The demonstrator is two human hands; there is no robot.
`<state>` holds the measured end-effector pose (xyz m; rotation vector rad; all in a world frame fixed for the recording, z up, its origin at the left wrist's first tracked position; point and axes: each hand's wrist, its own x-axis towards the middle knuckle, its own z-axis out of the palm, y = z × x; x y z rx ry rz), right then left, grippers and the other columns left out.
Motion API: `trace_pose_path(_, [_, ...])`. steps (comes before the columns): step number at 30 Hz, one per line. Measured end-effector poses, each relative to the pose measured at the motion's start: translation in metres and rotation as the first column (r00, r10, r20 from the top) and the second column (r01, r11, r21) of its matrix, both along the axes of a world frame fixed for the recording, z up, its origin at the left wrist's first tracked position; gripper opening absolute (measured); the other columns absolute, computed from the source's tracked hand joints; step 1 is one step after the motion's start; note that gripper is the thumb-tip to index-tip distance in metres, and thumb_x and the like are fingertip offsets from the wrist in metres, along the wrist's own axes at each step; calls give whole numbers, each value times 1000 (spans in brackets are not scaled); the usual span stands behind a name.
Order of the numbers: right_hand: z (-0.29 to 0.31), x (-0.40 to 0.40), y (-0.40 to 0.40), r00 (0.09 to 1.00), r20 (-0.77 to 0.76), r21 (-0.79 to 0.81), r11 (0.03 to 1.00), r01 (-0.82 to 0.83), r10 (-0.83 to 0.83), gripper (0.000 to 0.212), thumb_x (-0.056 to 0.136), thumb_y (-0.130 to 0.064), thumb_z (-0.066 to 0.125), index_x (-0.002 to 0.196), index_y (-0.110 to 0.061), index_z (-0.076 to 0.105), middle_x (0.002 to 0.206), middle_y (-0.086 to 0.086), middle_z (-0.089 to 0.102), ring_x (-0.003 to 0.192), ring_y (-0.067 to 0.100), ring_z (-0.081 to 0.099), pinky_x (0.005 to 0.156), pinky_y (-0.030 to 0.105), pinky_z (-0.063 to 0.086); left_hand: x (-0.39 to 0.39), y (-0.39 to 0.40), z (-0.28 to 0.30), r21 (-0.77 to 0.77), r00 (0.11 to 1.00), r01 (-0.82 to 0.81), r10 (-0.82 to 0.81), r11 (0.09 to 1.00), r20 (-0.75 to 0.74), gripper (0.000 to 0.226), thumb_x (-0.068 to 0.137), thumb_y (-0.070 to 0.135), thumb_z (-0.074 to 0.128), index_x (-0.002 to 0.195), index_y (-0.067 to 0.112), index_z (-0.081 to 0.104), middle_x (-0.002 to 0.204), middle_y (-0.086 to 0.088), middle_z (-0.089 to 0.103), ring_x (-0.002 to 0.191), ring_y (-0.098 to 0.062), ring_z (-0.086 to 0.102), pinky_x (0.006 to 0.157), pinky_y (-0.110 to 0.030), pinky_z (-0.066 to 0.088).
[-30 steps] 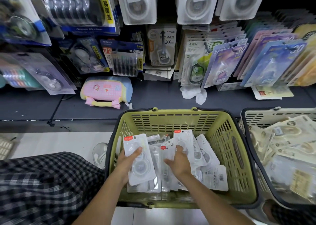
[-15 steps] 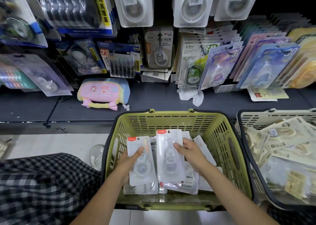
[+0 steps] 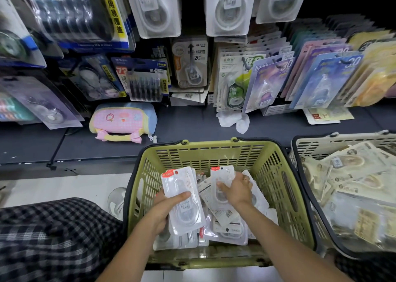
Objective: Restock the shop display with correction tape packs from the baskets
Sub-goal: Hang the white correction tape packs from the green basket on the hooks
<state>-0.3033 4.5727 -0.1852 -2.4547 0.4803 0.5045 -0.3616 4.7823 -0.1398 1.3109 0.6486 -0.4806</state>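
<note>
- Your left hand [image 3: 166, 209] grasps a stack of white packs [image 3: 183, 198], low centre of frame.
- Your right hand [image 3: 236, 188] pinches another pack [image 3: 221, 177] inside the green basket [image 3: 276, 187].

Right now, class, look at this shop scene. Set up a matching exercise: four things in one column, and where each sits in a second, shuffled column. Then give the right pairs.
Things:
1. green basket
2. cream basket
3. pink pencil case
4. left hand

Places:
A. lying on the dark shelf
B. at the right edge of the view
C. gripping a stack of white packs
D. in the middle, under both hands

Pairs: 1-D, 2-B, 3-A, 4-C
</note>
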Motion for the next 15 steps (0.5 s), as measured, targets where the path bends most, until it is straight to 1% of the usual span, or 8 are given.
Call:
trace_pose_path(2, [-10, 4, -4, 998, -56, 24, 1000, 13, -11, 89, 81, -46, 69, 143, -4, 22, 141, 20, 36, 131, 36, 35, 100, 42, 38, -2, 2, -1, 9, 1000, -8, 8, 1000, -4, 65, 53, 18, 86, 114, 15, 63, 102, -10, 75, 93, -29, 72, 80, -43, 57])
trace_pose_path(4, [-17, 8, -3, 996, -78, 91, 995, 39, -32, 92, 76, -37, 76, 142, -3, 23, 139, 19, 44, 129, 34, 42, 100, 39, 39, -1, 3, -1, 8, 1000, -9, 9, 1000, -2, 69, 52, 18, 87, 117, 14, 62, 103, -9, 75, 96, -30, 71, 85, -47, 56])
trace_pose_path(5, [-18, 10, -4, 992, -98, 144, 985, 93, -79, 89, 75, -33, 79, 140, -3, 25, 137, 18, 48, 127, 34, 45, 99, 38, 40, 0, 2, 1, 9, 1000, -5, 5, 1000, 0, 71, 52, 19, 87, 118, 14, 62, 104, -9, 74, 97, -30, 70, 87, -48, 55])
trace_pose_path(7, [-17, 14, -9, 974, -166, 251, 948, 195, -156, 78, 75, -25, 79, 135, -1, 36, 132, 17, 54, 123, 33, 51, 99, 37, 42, 6, -2, 7, 9, 1000, 12, -12, 1000, 14, 72, 51, 21, 88, 118, 15, 62, 104, -8, 75, 95, -29, 71, 84, -46, 57])
trace_pose_path(9, [-10, 14, -20, 973, -177, 358, 911, 205, -149, 54, 77, -17, 77, 123, -3, 52, 122, 16, 61, 115, 32, 56, 96, 37, 46, 14, -8, 16, 11, 998, 26, -26, 1000, 59, 73, 50, 22, 88, 118, 16, 62, 103, -6, 75, 94, -26, 72, 79, -41, 58])
trace_pose_path(11, [7, 9, -36, 982, -124, 495, 848, 186, -143, 35, 77, -9, 76, 108, -8, 59, 112, 13, 65, 106, 30, 61, 91, 37, 49, 26, -17, 28, 12, 993, 43, -44, 999, 114, 71, 50, 22, 88, 116, 19, 62, 101, -4, 76, 91, -23, 73, 72, -35, 59])
trace_pose_path(13, [34, 6, -52, 990, -48, 608, 782, 134, -132, 29, 79, -9, 75, 102, -15, 59, 110, 8, 67, 100, 23, 63, 89, 37, 50, 40, -29, 46, 19, 981, 80, -82, 997, 177, 65, 52, 21, 88, 111, 22, 63, 99, -1, 76, 86, -19, 74, 63, -28, 58])
trace_pose_path(15, [66, 6, -68, 991, 52, 684, 727, 56, -126, 24, 81, -13, 73, 100, -21, 60, 109, 2, 69, 97, 16, 66, 86, 32, 52, 55, -42, 66, 43, 963, 123, -129, 992, 238, 58, 57, 17, 89, 109, 22, 64, 101, 0, 76, 88, -18, 73, 67, -27, 57])
